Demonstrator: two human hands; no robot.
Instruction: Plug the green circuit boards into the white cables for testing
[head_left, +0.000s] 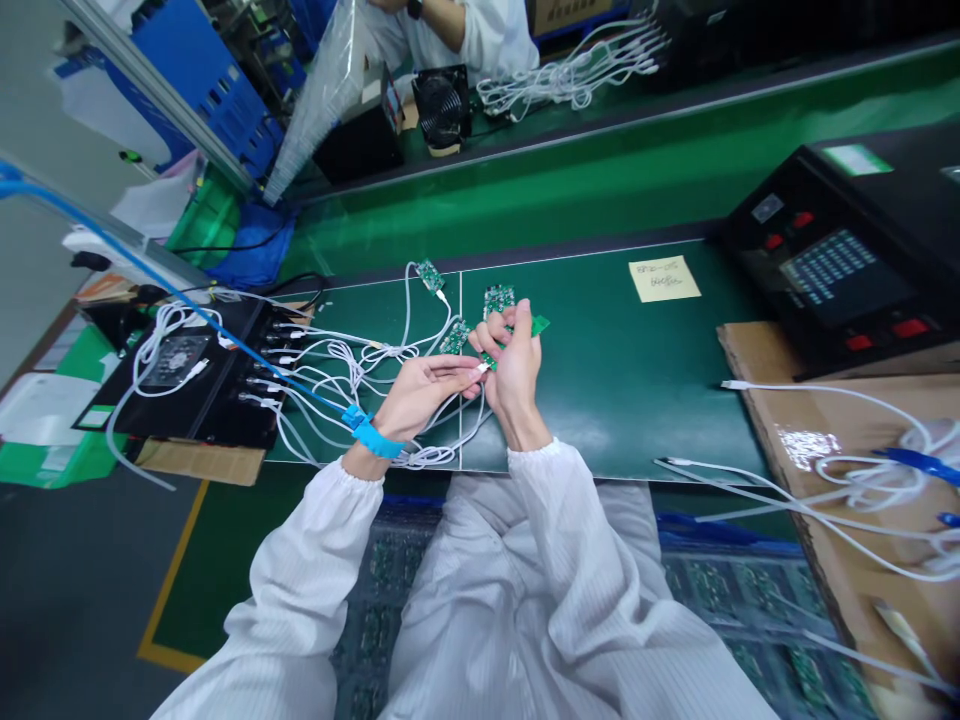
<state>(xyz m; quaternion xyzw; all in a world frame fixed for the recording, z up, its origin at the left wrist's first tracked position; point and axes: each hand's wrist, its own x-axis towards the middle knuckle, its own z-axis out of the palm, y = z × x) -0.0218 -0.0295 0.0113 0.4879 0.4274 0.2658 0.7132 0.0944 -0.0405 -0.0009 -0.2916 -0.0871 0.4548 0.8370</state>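
My right hand (515, 370) is closed around a green circuit board (539, 325), and most of that board is hidden by the fingers. Between the fingertips of my left hand (424, 395) is the white plug of a cable (482, 368), right at the board's near edge; whether it is seated I cannot tell. A blue wrist strap (379, 438) circles my left wrist. Just beyond the hands lie more circuit boards: one (499, 298) behind my right hand, another (455, 337) beside my fingers, and a third (430, 276) farther back with a white cable attached.
At left, a black box (225, 390) has several white cables plugged in, tangled across the green mat (600, 400). A black device with a display (840, 265) stands at right, near a yellow note (664, 279) and cardboard (810, 440) with coiled cables. Across the bench sits another person (495, 40).
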